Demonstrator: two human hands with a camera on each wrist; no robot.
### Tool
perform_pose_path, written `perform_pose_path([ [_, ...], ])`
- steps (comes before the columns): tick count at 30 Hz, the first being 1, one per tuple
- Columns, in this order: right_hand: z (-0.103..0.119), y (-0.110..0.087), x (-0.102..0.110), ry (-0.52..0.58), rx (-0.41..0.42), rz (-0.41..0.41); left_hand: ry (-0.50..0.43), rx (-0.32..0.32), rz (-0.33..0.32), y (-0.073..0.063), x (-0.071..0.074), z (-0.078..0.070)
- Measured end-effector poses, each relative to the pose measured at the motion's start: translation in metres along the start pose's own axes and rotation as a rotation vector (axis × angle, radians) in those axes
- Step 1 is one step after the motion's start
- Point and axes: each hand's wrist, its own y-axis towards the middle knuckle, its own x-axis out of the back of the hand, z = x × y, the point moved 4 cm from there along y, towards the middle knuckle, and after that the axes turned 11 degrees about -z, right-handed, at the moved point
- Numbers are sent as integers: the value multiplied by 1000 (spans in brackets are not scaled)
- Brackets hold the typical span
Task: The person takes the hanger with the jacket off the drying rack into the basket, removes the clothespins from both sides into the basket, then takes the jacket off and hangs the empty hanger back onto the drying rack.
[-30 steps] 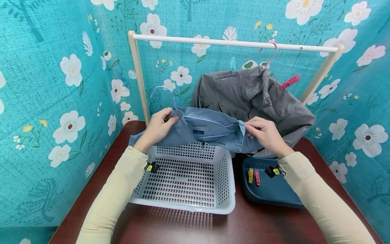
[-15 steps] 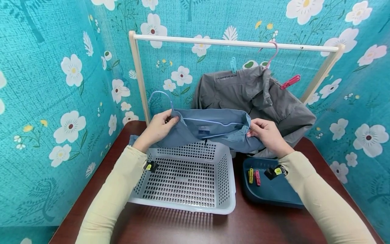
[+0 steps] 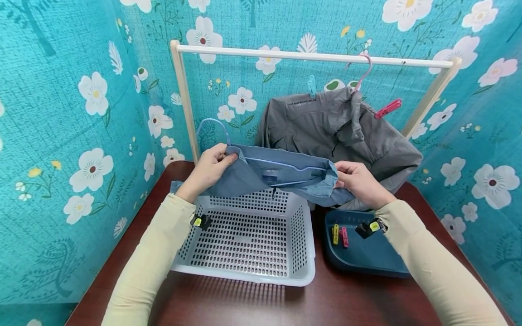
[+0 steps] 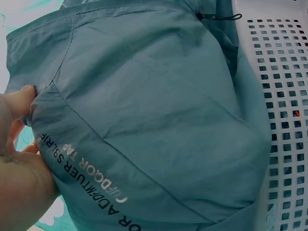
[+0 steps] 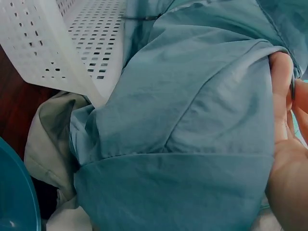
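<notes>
A blue jacket [image 3: 240, 179] is stretched between both hands above the back of the white basket. My left hand [image 3: 210, 170] pinches its edge at the left, beside the hook of a light blue hanger [image 3: 213, 119]. The hanger's bar runs across inside the neck opening, over a dark label. At the other side my right hand [image 3: 360, 183] pinches the fabric, where the bar's right end goes under the cloth. In the left wrist view, printed letters cross the jacket [image 4: 144, 106] near the thumb. The right wrist view shows fingers [image 5: 281, 96] partly behind the cloth.
A white perforated basket [image 3: 303, 271] stands in front on the dark red table [image 3: 228, 303]. A dark blue tray [image 3: 363, 260] to its right holds yellow and pink clothespins. Behind, a grey jacket [image 3: 302, 122] with two clothespins hangs from the rack's white rail [image 3: 261, 54] on a pink hanger.
My right hand has moved slightly right and down, and the jacket's right flap has folded over the hanger's end. The hanger's hook has shifted a little left.
</notes>
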Motion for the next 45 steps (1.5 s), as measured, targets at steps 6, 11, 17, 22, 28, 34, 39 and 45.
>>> perform_pose_path([
  [6, -3, 1, -1, -18, 2, 48, -60, 64, -14, 1, 0, 0],
  [11, -6, 2, -5, -86, 15, 31, -73, 69, -23, 2, 1, 0],
  [17, -14, 3, -17, -339, 66, -10, -93, 55, -45, 3, 0, 3],
  [22, -20, 1, -36, -484, 121, 44, -89, 36, -65, 4, -1, 1],
  [28, -22, -1, -54, -577, 230, 88, -84, 42, -94, 4, -1, -15],
  [34, -25, -3, -70, -633, 325, 144, -82, 35, -123, 0, 3, -43],
  [39, -26, -5, -86, -644, 336, 204, -92, 36, -131, 2, 1, -47],
  [45, -25, -7, -99, -647, 329, 314, -93, 20, -130, 14, -6, -17],
])
